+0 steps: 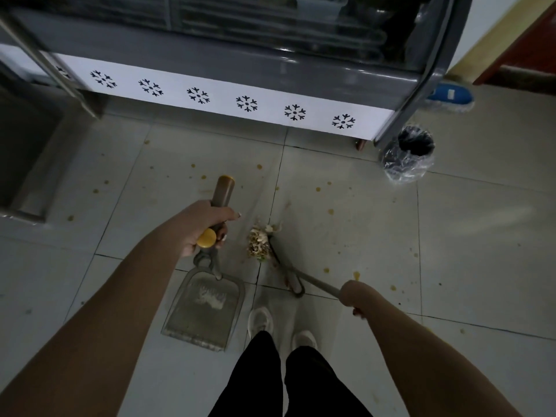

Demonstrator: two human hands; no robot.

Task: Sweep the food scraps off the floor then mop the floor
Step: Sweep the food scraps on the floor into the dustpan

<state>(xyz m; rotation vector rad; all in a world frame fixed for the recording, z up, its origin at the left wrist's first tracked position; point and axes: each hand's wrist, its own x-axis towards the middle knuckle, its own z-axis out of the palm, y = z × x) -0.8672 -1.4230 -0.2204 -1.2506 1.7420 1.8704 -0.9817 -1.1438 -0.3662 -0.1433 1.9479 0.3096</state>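
Note:
My left hand (204, 225) grips the brown, yellow-capped handle (223, 191) of a grey dustpan (204, 311), which rests on the tiled floor left of my feet. The pan holds a little pale debris. My right hand (354, 296) grips the metal broom handle (316, 281). The dark broom head (276, 254) touches a small pile of food scraps (258, 242) just right of the dustpan handle. Yellow-brown spots (331, 211) dot the tiles around the pile.
A grey display freezer with a white snowflake band (246, 103) runs along the far side. A black bin lined with clear plastic (410, 153) stands by its right corner. A blue mop head (451, 96) lies behind it. My shoes (260, 322) stand next to the dustpan.

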